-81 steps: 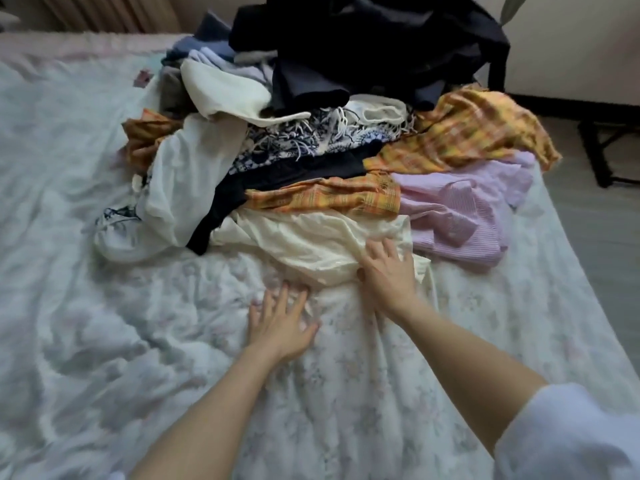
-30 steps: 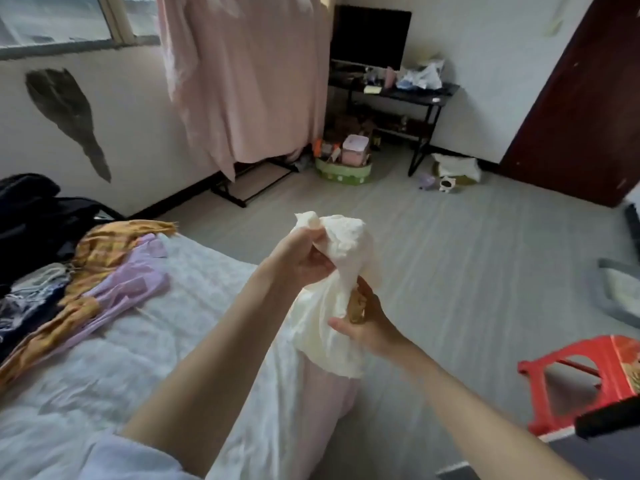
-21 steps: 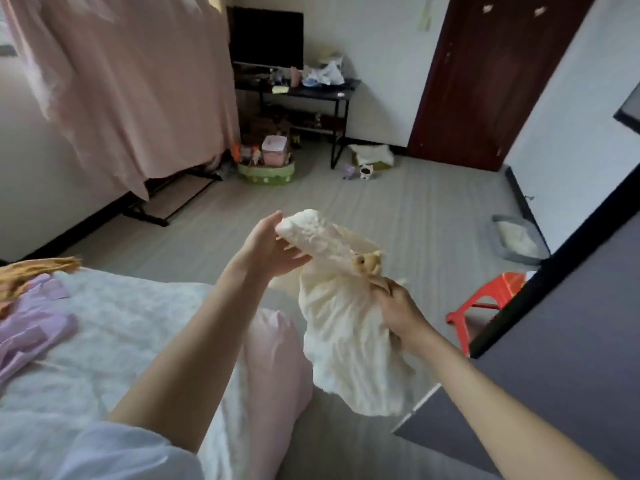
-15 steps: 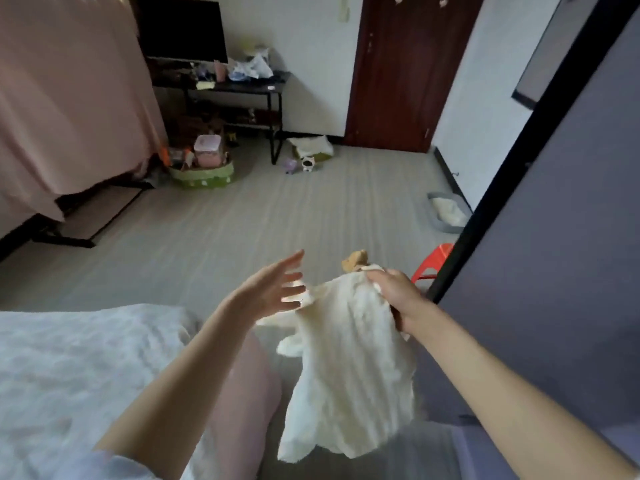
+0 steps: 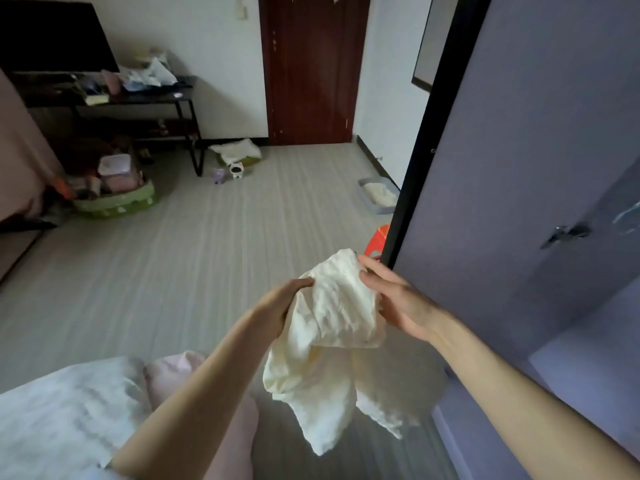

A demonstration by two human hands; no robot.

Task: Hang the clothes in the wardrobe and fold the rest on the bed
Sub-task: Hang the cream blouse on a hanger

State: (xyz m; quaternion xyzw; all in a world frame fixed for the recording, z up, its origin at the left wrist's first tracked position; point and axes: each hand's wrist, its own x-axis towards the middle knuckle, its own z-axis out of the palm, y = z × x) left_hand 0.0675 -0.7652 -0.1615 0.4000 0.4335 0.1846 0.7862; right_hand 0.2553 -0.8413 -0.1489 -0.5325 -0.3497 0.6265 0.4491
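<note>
Gripping the cream garment (image 5: 332, 327) from both sides, the hands hold it up in mid-air over the floor (image 5: 180, 265), w/ the bunched top of the cloth caught between them. Left hand (image 5: 280, 310) has fingers curled into the fabric's left edge, thumb tip on the front of the cloth near the top. Right hand (image 5: 398, 303) has its fingers laid over the right edge, thumb on the near side, so the cloth is pinched btwn thumb and fingers; how far the fingers wrap behind can't be told. Most of the garment hangs below both hands, in two loose lobes, lowest tip well under the left wrist. Fabric is pale cream, crinkled, soft-looking, no print visible. Just right of the right hand is the grey-purple wardrobe (image 5: 519, 168) w/ a black edge; a red stool (image 5: 379, 239) peeks out beyond the fingertips. Below-left of the left forearm is the bed corner (image 5: 62, 417), white cover, pink underneath.
</note>
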